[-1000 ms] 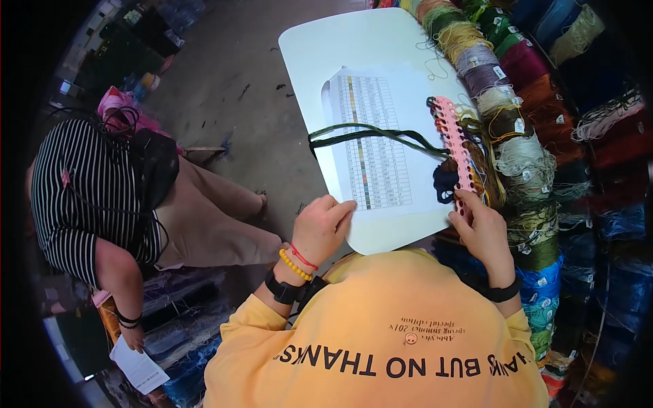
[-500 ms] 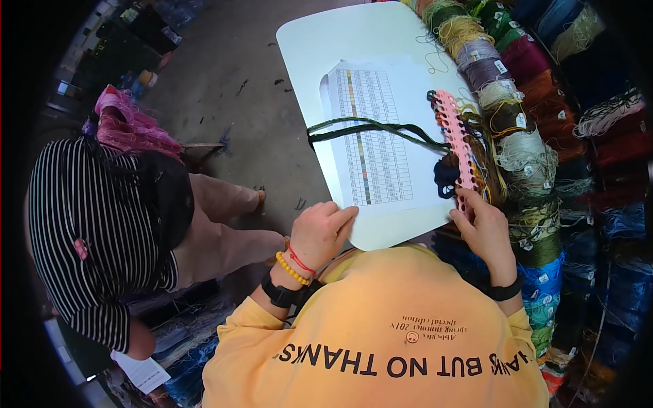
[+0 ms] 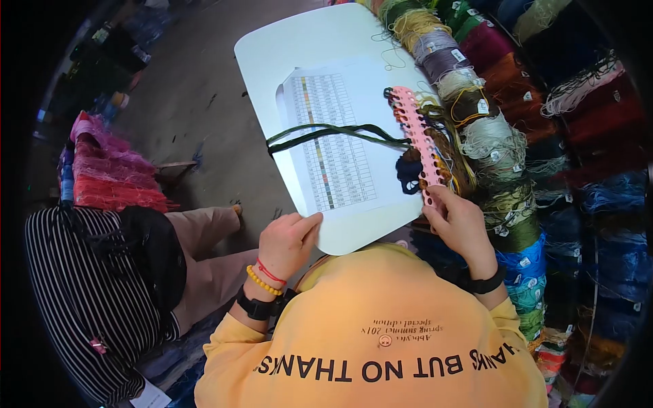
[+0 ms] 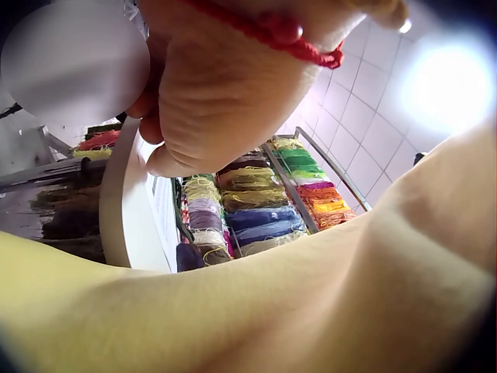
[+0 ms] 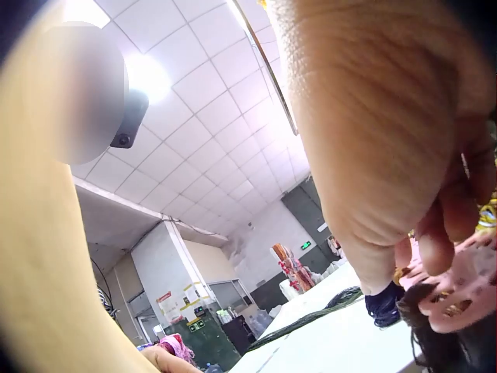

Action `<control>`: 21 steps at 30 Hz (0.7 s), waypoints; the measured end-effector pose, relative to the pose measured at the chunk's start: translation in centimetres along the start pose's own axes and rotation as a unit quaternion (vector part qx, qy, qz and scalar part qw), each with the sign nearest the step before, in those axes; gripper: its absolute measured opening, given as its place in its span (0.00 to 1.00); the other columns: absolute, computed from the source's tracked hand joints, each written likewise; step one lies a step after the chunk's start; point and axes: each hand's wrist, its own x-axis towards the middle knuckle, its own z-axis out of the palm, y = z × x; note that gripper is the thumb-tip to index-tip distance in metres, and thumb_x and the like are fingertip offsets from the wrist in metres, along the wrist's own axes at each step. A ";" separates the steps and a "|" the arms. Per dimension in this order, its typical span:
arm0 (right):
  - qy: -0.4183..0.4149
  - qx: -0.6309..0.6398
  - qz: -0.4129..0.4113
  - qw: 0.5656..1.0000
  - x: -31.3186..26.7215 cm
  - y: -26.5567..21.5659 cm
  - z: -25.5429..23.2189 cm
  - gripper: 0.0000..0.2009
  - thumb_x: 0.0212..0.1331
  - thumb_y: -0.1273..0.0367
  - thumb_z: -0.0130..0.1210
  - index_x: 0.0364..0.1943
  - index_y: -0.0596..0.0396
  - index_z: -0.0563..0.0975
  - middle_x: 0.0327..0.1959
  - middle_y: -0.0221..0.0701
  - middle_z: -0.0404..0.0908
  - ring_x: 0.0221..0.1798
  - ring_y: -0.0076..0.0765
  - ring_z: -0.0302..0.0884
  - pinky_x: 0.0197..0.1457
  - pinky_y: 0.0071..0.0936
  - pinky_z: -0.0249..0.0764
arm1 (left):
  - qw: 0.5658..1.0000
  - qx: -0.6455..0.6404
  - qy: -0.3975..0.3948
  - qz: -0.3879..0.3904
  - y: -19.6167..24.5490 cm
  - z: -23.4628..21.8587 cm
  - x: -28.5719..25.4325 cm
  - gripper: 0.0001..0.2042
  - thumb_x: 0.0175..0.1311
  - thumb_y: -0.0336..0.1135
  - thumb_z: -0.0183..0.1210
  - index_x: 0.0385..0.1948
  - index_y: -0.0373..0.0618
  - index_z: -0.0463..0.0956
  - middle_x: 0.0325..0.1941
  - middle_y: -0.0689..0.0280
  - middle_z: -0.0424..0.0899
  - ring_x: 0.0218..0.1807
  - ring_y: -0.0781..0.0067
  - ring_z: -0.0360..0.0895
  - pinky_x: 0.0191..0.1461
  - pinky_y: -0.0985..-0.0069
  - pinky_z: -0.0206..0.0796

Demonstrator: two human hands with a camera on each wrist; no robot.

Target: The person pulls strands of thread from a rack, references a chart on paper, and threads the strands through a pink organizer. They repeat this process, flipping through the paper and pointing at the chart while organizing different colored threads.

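Note:
My left hand (image 3: pixel 289 238) grips the near left edge of a white board (image 3: pixel 262 51), its thumb on top at the paper's corner. In the left wrist view the board (image 4: pixel 116 206) runs past the curled fingers. My right hand (image 3: pixel 459 221) pinches the near end of a pink thread organizer (image 3: pixel 411 119), a strip with holes along both sides and colored threads looped through. Navy thread (image 3: pixel 409 170) bunches beside it. On the board lies a printed chart (image 3: pixel 347 163) with a column of color swatches. A dark green thread skein (image 3: pixel 296 141) stretches across the chart to the organizer.
Labeled thread skeins (image 3: pixel 493 146) fill racks along the right, close against the board. At left, a person in a striped top (image 3: pixel 88 299) bends low beside pink skeins (image 3: pixel 115 170). White paper (image 3: pixel 151 396) shows near that person. Grey floor (image 3: pixel 204 136) lies beyond.
The board, organizer and both hands have shifted left in the head view, each hand keeping its grip. The person at left has bent lower, and more of the pink skeins shows.

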 end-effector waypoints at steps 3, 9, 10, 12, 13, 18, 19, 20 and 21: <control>0.010 -0.012 -0.012 1.000 -0.1 -0.1 0.0 0.16 0.53 0.62 0.57 0.45 0.51 0.75 0.22 0.35 0.78 0.27 0.45 0.78 0.31 0.38 0.72 | 1.000 0.001 -0.010 -0.005 0.0 -0.1 0.1 0.07 0.55 0.32 0.59 0.35 0.51 0.80 0.19 0.66 0.73 0.24 0.64 0.74 0.28 0.71 0.67; 0.008 -0.009 -0.021 1.000 -0.1 0.2 0.0 0.16 0.53 0.62 0.57 0.46 0.50 0.74 0.23 0.35 0.79 0.27 0.45 0.78 0.31 0.38 0.72 | 1.000 -0.005 -0.013 -0.011 0.3 -0.3 0.4 0.06 0.55 0.31 0.59 0.34 0.49 0.80 0.19 0.65 0.74 0.24 0.63 0.75 0.27 0.71 0.67; 0.007 -0.012 -0.023 1.000 -0.1 0.2 0.0 0.16 0.54 0.62 0.57 0.46 0.51 0.74 0.23 0.36 0.79 0.27 0.45 0.78 0.31 0.38 0.73 | 1.000 -0.006 -0.015 -0.011 0.4 -0.3 0.5 0.06 0.55 0.31 0.59 0.34 0.49 0.80 0.19 0.64 0.74 0.24 0.63 0.75 0.27 0.71 0.67; 0.010 -0.008 -0.027 1.000 -0.2 0.3 0.0 0.16 0.54 0.62 0.56 0.46 0.50 0.74 0.24 0.36 0.79 0.28 0.45 0.78 0.31 0.38 0.73 | 1.000 -0.006 -0.018 -0.013 0.6 -0.5 0.5 0.06 0.55 0.31 0.59 0.33 0.49 0.80 0.20 0.64 0.75 0.24 0.62 0.75 0.27 0.71 0.67; 0.012 -0.007 -0.030 0.999 -0.2 0.4 0.0 0.16 0.54 0.62 0.56 0.46 0.50 0.74 0.24 0.36 0.79 0.28 0.45 0.78 0.31 0.39 0.73 | 1.000 -0.007 -0.017 -0.012 0.6 -0.4 0.5 0.06 0.55 0.31 0.59 0.33 0.49 0.80 0.20 0.64 0.75 0.25 0.62 0.75 0.27 0.71 0.67; 0.014 -0.019 -0.032 0.999 -0.2 0.4 0.0 0.16 0.54 0.62 0.56 0.46 0.51 0.74 0.24 0.37 0.80 0.28 0.46 0.79 0.32 0.39 0.73 | 1.000 -0.006 -0.021 -0.012 0.5 -0.4 0.5 0.06 0.55 0.31 0.59 0.34 0.48 0.80 0.20 0.63 0.75 0.25 0.62 0.75 0.27 0.71 0.67; 0.013 -0.021 -0.032 0.999 -0.2 0.4 0.0 0.16 0.54 0.62 0.56 0.46 0.52 0.74 0.25 0.37 0.80 0.28 0.46 0.79 0.32 0.39 0.73 | 1.000 -0.007 -0.021 -0.011 0.5 -0.4 0.4 0.06 0.55 0.31 0.59 0.34 0.48 0.80 0.20 0.63 0.75 0.25 0.62 0.75 0.27 0.71 0.67; 0.014 -0.020 -0.033 0.999 -0.2 0.4 0.0 0.16 0.54 0.62 0.56 0.45 0.52 0.75 0.25 0.37 0.80 0.28 0.46 0.79 0.32 0.39 0.73 | 1.000 -0.007 -0.020 -0.010 0.5 -0.4 0.4 0.06 0.55 0.31 0.59 0.34 0.48 0.80 0.20 0.63 0.75 0.25 0.62 0.75 0.27 0.71 0.67; 0.016 -0.018 -0.033 0.999 -0.2 0.4 0.1 0.16 0.54 0.62 0.56 0.45 0.52 0.75 0.25 0.37 0.80 0.28 0.46 0.79 0.32 0.39 0.73 | 1.000 -0.008 -0.019 -0.009 0.4 -0.4 0.4 0.06 0.55 0.31 0.59 0.34 0.48 0.80 0.20 0.63 0.75 0.25 0.62 0.75 0.27 0.71 0.67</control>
